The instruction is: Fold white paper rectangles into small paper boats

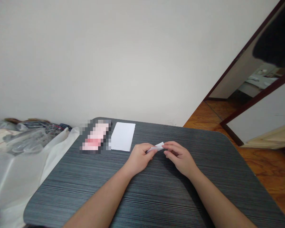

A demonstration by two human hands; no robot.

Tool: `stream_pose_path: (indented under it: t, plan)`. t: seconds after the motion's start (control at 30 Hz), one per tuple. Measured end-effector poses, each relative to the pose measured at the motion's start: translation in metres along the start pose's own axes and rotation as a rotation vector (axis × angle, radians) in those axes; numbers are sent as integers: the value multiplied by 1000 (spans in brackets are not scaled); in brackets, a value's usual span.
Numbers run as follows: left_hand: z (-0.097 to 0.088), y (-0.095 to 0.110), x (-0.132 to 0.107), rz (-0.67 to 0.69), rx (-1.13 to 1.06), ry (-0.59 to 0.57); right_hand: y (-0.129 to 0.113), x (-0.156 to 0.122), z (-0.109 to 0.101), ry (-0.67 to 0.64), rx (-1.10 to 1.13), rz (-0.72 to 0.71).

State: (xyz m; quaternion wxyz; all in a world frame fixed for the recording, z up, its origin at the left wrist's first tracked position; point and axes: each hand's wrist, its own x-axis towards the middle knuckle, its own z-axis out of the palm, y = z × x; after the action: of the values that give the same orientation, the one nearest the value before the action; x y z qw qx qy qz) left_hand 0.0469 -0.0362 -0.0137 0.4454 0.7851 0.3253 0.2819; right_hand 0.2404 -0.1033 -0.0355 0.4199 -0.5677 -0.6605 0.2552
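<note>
A small folded piece of white paper (159, 145) is held just above the dark tabletop. My left hand (140, 157) pinches its left end between thumb and fingers. At the paper's right end is my right hand (181, 158), fingers curled, with the fingertips on the edge and the thumb slightly lower. The paper is narrow and creased, and its left part is partly hidden by my left fingers. Beyond my left hand lies a stack of white paper sheets (123, 136), flat on the table.
The dark wood-grain table (92, 177) stands against a pale wall (137, 63). A pixelated pink-and-white item (97, 134) lies at its far left. Plastic-wrapped goods and pale cloth (30, 148) crowd the left side. To the right are a wooden floor (268, 171) and a doorway.
</note>
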Motion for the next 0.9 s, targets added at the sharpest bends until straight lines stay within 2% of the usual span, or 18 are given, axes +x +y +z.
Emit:
stream_pose_path:
  t: [0.1, 0.23, 0.9]
  plan:
    - [0, 1, 1, 115, 10, 11, 1, 1, 0, -5, 50, 24]
    - [1, 0, 1, 166, 2, 10, 0, 2, 0, -19, 68, 49]
    - [1, 9, -1, 91, 26, -42, -13, 5, -2, 15, -24, 23]
